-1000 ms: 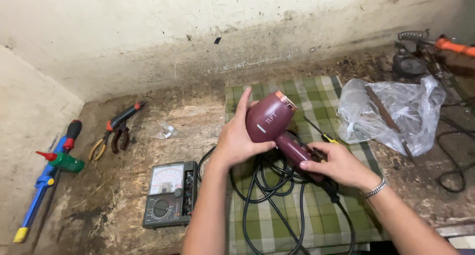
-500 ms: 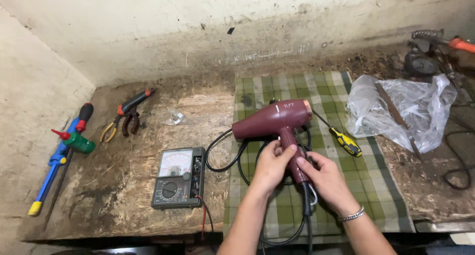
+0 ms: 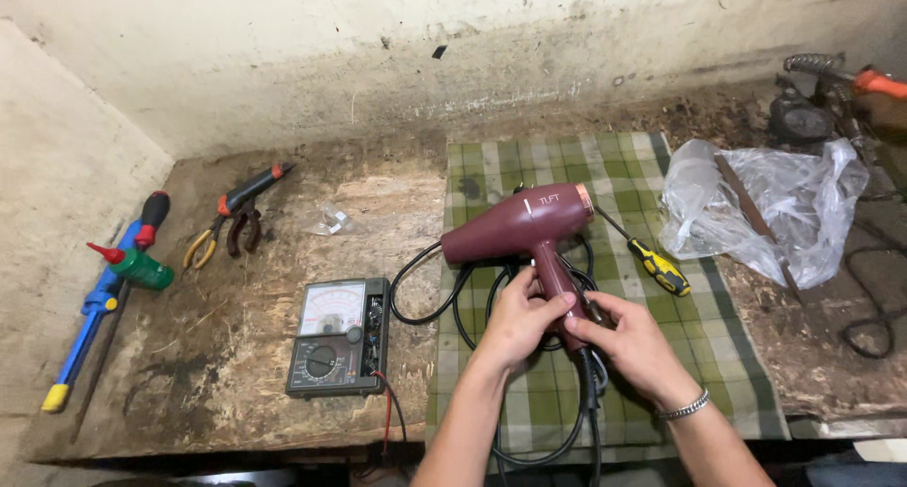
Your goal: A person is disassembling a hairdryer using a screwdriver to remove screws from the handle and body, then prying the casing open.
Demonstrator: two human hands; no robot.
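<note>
Maroon hair dryer (image 3: 518, 224), handle gripped, both hands

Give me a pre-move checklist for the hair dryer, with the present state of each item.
1. Left hand grips the handle of the maroon hair dryer: ok.
2. Right hand at the handle's lower end, where the black cord leaves: ok.
3. Dryer over the green checked cloth, not bare wood: ok.
4. Cord free of tangles: not ok, it loops under the dryer.
5. Cord unplugged: cannot tell, its end runs out of view.
6. Yellow-handled screwdriver and analog multimeter close by: ok, one on the cloth, one beside it.
</note>
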